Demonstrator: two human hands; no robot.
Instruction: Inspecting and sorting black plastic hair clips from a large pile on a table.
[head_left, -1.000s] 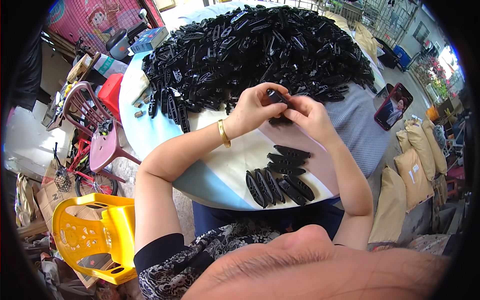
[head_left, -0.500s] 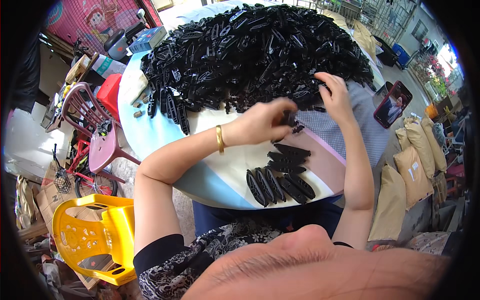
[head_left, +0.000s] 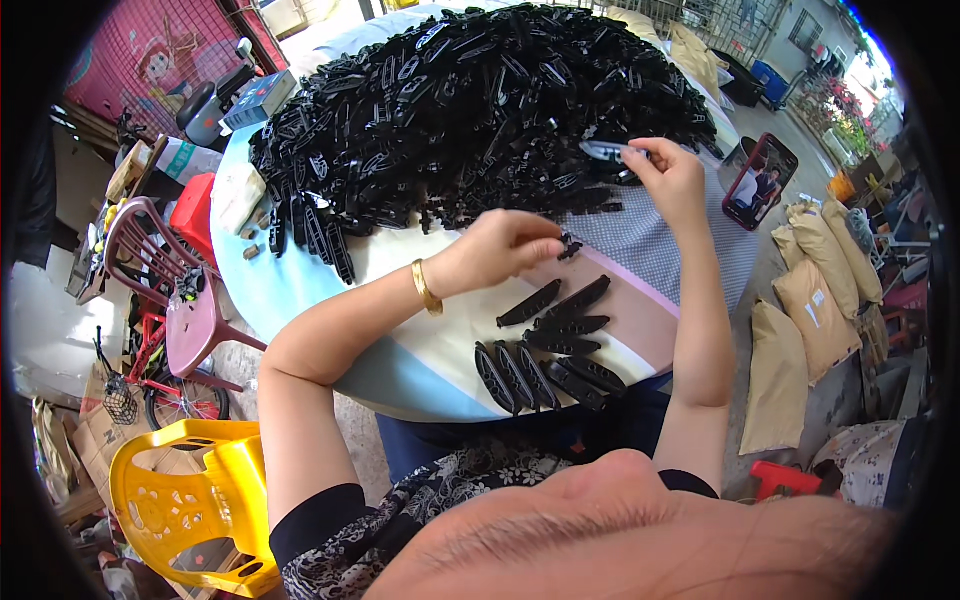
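On the round table (head_left: pixel 300 300), left hand (head_left: pixel 500 250) curled, fingertips pinching a small black part (head_left: pixel 571 246) just above the pale tabletop, gold bangle (head_left: pixel 426 288) on the wrist. Right hand (head_left: pixel 668 178) out at the near edge of the big heap of black plastic pieces (head_left: pixel 470 100), fingers closed on one long black piece (head_left: pixel 606 151) with a pale face, held just over the heap's rim and the checked cloth (head_left: pixel 650 250)

Compared with a second ago: hands then together, both working one piece near the table's middle; now well apart. Half a second ago right hand already reaching to the heap, nothing plainly in it; now grasping the long piece. Left hand hardly shifted, same small part pinched as before

Below the left hand, finished rows of long black pieces (head_left: pixel 545 345) lying flat on the table near the front edge, unchanged in layout. Beside the table: phone (head_left: pixel 760 182) propped at right, tan sacks (head_left: pixel 815 320) further right, pink stool (head_left: pixel 195 320) and yellow plastic chair (head_left: pixel 190 500) at left
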